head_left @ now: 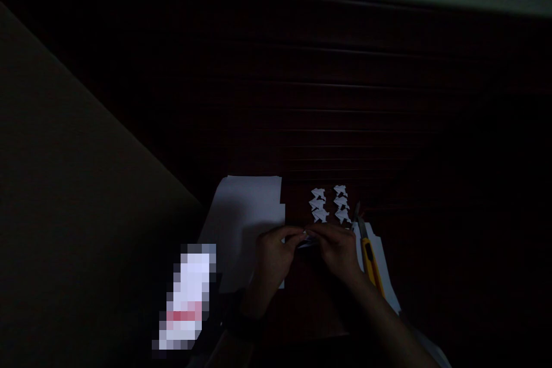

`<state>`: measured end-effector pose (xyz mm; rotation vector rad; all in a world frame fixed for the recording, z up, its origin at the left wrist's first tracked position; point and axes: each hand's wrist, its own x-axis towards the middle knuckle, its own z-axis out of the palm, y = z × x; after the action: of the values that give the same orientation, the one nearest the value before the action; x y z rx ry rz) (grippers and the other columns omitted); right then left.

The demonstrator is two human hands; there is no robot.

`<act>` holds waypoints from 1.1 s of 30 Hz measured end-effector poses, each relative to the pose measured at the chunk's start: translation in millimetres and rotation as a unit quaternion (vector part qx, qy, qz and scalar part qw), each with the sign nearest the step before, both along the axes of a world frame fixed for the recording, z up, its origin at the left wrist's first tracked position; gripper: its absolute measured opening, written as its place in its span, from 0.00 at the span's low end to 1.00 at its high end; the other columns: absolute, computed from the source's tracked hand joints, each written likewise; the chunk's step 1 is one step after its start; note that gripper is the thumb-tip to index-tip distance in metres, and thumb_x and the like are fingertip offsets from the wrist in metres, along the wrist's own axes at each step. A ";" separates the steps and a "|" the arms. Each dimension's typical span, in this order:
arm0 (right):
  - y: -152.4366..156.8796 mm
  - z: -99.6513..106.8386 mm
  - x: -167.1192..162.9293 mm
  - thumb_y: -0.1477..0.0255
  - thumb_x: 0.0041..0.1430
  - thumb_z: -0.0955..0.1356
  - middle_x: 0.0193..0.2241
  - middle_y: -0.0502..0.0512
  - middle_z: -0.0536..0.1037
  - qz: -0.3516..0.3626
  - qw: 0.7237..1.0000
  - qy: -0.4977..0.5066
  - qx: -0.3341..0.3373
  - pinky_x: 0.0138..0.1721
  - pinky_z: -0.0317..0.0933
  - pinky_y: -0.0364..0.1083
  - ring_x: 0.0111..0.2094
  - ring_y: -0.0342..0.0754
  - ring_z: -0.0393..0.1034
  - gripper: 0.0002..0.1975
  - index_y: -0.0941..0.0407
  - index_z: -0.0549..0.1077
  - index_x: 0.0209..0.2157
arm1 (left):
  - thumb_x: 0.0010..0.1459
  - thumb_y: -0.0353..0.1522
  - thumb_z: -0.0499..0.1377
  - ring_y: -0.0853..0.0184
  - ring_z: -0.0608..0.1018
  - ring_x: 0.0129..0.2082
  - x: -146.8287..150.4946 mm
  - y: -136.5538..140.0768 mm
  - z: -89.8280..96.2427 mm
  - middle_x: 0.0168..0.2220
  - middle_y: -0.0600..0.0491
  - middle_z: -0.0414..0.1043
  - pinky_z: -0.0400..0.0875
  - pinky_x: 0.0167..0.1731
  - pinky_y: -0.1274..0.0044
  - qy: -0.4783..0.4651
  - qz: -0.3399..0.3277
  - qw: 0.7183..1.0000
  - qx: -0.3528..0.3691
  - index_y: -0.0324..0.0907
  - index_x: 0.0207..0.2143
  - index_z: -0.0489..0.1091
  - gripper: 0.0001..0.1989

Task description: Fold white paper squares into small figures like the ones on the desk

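Between my fingertips is a small piece of white folded paper (307,240), mostly covered by the hands. My left hand (276,250) pinches it from the left, thumb and forefinger closed. From the other side my right hand (337,246) pinches the same paper, its fingertips nearly meeting the left ones. Just beyond the hands, several small folded white paper figures stand in two columns, a left column (318,205) and a right column (341,203). The finer folds of the held paper cannot be made out in the dim light.
White paper sheets (248,201) lie left of my hands, partly under the left wrist. At the right, a yellow utility knife (369,259) with its blade out rests on more white paper (386,264). A bright pixelated patch (185,293) is at lower left. Dark slatted wood (302,98) rises behind.
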<state>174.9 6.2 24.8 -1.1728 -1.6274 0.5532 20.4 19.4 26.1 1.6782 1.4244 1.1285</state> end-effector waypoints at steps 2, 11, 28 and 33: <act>-0.5 -0.4 -0.1 0.80 0.55 0.63 0.34 0.51 0.80 0.003 1.000 -0.001 -0.008 0.37 0.67 0.46 0.34 0.48 0.74 0.15 0.50 0.77 0.38 | 0.49 0.31 0.63 0.65 0.80 0.30 -0.4 0.7 0.1 0.29 0.57 0.79 0.74 0.33 0.75 -0.012 0.002 1.000 -0.008 0.47 0.27 0.77 0.03; -1.1 3.4 -1.2 0.77 0.56 0.66 0.32 0.50 0.80 0.002 0.999 0.019 -0.035 0.35 0.66 0.44 0.32 0.47 0.74 0.10 0.51 0.78 0.34 | 0.47 0.31 0.64 0.65 0.79 0.29 -4.6 4.4 4.8 0.27 0.55 0.78 0.73 0.32 0.76 -0.059 -0.028 0.997 -0.039 0.43 0.24 0.75 0.02; 3.6 5.6 -1.1 0.70 0.50 0.71 0.31 0.54 0.80 -0.002 0.974 0.157 -0.165 0.34 0.67 0.46 0.32 0.50 0.74 0.07 0.53 0.79 0.34 | 0.56 0.35 0.57 0.65 0.78 0.33 -5.6 6.3 6.2 0.33 0.51 0.78 0.72 0.32 0.77 -0.073 -0.106 0.990 -0.056 0.42 0.33 0.75 0.09; 5.5 2.8 -0.3 0.71 0.51 0.70 0.31 0.54 0.80 0.012 0.969 0.167 -0.182 0.34 0.67 0.46 0.33 0.50 0.74 0.06 0.54 0.79 0.33 | 0.55 0.37 0.58 0.65 0.78 0.29 -1.0 5.1 -3.6 0.28 0.52 0.78 0.72 0.27 0.78 -0.072 -0.075 0.993 -0.058 0.41 0.30 0.76 0.10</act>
<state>174.6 11.7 27.7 -1.2421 -1.2835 1.0404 19.4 24.5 22.5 1.5618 1.2295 1.0410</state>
